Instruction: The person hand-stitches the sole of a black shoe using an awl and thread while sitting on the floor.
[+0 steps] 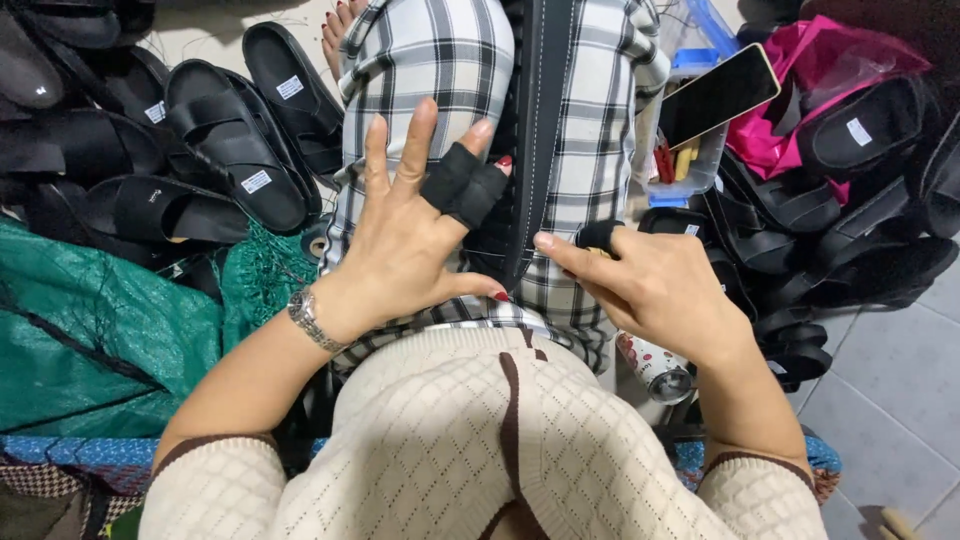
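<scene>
My knitted cream sweater (480, 440) has a raised diamond pattern, with dark brown trim down the front and at the cuffs. My woven trousers (440, 60) are checked white, black and grey. The long leather strap (540, 120) between my knees is black, edged with pale stitching. On my left hand (400, 240) a black fabric finger sleeve (462, 185) covers one finger; my nails are red, and my metal wristwatch (305, 312) is silver. The rubber sandals (235, 140) piled at my left are black with small white labels. The mesh netting (90, 330) is green, and the crumpled plastic bag (800, 60) is bright pink.
</scene>
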